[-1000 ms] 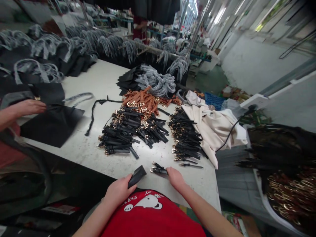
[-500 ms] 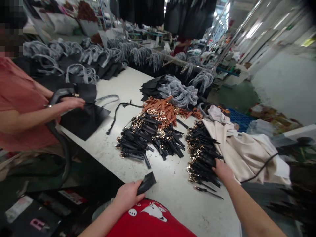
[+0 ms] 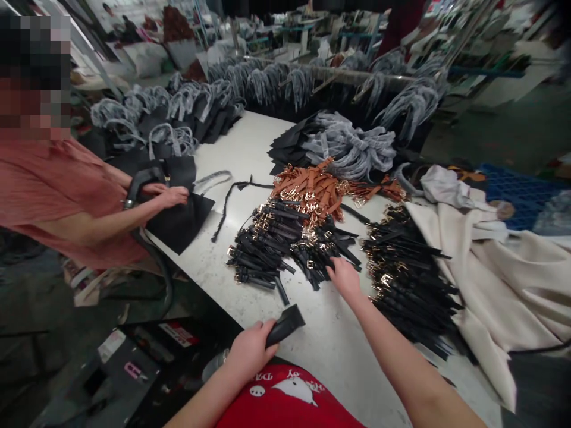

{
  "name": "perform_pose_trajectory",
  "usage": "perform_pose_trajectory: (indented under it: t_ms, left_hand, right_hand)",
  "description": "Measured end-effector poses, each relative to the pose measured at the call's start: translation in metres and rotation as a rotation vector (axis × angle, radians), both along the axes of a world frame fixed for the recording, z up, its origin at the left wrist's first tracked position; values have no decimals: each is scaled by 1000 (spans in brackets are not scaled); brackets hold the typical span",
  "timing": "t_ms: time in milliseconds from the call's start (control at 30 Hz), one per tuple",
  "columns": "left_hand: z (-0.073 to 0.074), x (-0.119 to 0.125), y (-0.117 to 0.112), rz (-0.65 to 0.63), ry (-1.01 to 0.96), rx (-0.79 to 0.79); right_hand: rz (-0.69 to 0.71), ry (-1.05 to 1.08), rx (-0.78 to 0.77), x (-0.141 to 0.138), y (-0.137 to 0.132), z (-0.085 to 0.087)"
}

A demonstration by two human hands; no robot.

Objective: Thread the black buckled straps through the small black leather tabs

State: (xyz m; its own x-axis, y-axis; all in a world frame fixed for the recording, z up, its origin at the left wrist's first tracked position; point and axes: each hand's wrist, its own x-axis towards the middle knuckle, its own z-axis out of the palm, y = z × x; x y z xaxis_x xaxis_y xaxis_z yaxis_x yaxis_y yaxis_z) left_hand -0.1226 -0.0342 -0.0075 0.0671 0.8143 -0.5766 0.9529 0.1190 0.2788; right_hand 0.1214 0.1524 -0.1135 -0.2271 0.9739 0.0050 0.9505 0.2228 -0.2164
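Note:
My left hand (image 3: 254, 351) is closed around a black flat-ended nozzle (image 3: 286, 324), held low over the table's near edge. My right hand (image 3: 344, 278) reaches to the lower right of the middle pile of black buckle straps (image 3: 267, 235), its thumb and fingers pinched at a strap end. The fingertips are partly lost among the dark straps. Gold buckles glint along this pile. A second heap of black buckle straps (image 3: 405, 279) lies to the right of my forearm. Brown buckle straps (image 3: 307, 187) are bunched just behind the middle pile.
A co-worker (image 3: 71, 196) on the left handles a black panel (image 3: 178, 223) beside a black curved arm. Bundles of grey wrapped handles (image 3: 352, 145) lie at the back. Beige cloth (image 3: 473, 255) drapes over the right side. The white table (image 3: 209, 261) has a dark machine box (image 3: 102, 374) below its edge.
My right hand has gone from the right-hand heap leftward to the middle pile of black straps. My left hand still grips the nozzle. The view has tilted down and shifted.

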Motion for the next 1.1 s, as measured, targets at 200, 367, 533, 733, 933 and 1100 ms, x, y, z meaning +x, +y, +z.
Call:
perform_pose_trajectory:
  t_ms: [200, 367, 533, 733, 933, 1100]
  left_hand:
    - [12, 6, -13, 62, 14, 35]
    - [15, 6, -25, 75, 39, 70]
    - [26, 13, -25, -46, 115, -39]
    - [17, 24, -13, -220, 243, 12]
    - [-4, 65, 22, -280, 295, 45]
    - [-2, 71, 29, -292, 337, 2]
  right_hand:
    - [34, -6, 23, 2, 10, -13]
    - [379, -14, 24, 13, -63, -27]
    - [496, -7, -148, 4, -128, -39]
    - [386, 180, -258, 8, -126, -43]
    - [335, 217, -301, 7, -119, -49]
    - [317, 228, -304, 8, -118, -50]
